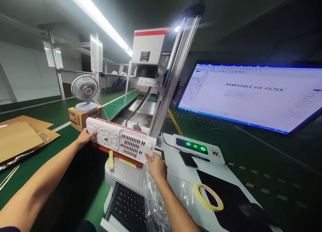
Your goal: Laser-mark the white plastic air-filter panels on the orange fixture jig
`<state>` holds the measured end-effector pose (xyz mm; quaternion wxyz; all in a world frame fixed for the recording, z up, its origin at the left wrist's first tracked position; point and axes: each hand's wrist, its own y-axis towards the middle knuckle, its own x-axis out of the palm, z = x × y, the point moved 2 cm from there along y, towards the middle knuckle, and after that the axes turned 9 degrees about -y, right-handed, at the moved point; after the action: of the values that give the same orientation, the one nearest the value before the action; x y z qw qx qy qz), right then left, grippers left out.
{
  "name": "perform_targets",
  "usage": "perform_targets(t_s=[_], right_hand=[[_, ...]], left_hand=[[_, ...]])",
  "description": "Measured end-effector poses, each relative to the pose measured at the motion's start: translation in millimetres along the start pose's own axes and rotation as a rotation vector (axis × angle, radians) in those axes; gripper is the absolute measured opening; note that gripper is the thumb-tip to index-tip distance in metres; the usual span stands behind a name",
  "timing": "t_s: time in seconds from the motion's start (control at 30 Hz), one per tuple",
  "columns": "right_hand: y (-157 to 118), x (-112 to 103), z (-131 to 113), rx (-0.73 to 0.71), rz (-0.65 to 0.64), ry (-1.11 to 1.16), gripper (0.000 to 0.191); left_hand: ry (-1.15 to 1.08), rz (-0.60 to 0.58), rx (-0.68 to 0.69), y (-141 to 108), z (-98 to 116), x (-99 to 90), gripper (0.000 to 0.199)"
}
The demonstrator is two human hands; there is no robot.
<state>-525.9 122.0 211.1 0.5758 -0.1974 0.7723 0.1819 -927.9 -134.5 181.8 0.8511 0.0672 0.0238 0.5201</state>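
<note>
A long white plastic panel (114, 138) with a round ribbed hub and a slotted grille spans between my two hands, tilted with its right end lower. My left hand (86, 138) grips its left end, thumb on the face. At the lower right corner my right hand (156, 165) holds it, thumb on the front. Reddish-brown strips (130, 160) show behind and under the panel. Below it is a perforated white plate (125, 174) with a yellow tape piece (111, 159) sticking up. Clear plastic wrap (153, 198) hangs beside my right hand.
A marking machine head (148, 47) sits on a metal column (173, 71) above. Right are a monitor (251, 94), a control box with green lights (196, 146), a yellow tape roll (209, 197). A keyboard (129, 205) lies below. Left, a fan (85, 89) stands on a carton (80, 119).
</note>
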Motion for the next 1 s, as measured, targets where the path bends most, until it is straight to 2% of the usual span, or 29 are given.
perform_targets(t_s=[0.17,0.33,0.47,0.6,0.7,0.8,0.87,0.9,1.0], right_hand=[[1.8,-4.1,-4.2,0.007,0.005,-0.054,0.041],[0.4,-12.3,-4.4,-0.046,0.021,-0.107,0.040],[-11.8,-20.7,-4.9,-0.070,0.021,-0.134,0.040],[-37.3,-33.0,-4.4,-0.098,0.011,-0.129,0.036],[-63.6,-50.0,2.4,-0.113,0.013,-0.131,0.035],[-91.1,-77.4,17.5,-0.115,0.033,-0.134,0.032],[-108.9,-99.4,31.9,-0.130,0.046,-0.109,0.034],[-118.0,-110.4,40.1,-0.141,0.048,-0.080,0.038],[-146.8,-139.1,66.1,-0.194,0.038,0.073,0.051]], left_hand=[[0.044,0.069,-0.033,2.4,3.2,-3.1,0.083],[-0.029,0.076,-0.021,-2.4,9.4,4.9,0.088],[-0.064,0.067,-0.036,-15.4,20.6,7.1,0.093],[-0.072,0.011,-0.064,-40.3,30.7,-3.0,0.097],[0.043,0.018,-0.033,-69.5,42.1,-19.0,0.098],[0.186,0.082,0.016,-114.1,63.7,-38.0,0.096],[0.182,0.082,0.048,-154.6,80.9,-49.5,0.094],[0.143,0.046,0.075,-177.8,88.5,-54.4,0.090],[-0.088,0.011,0.075,-254.3,95.9,-69.8,0.087]])
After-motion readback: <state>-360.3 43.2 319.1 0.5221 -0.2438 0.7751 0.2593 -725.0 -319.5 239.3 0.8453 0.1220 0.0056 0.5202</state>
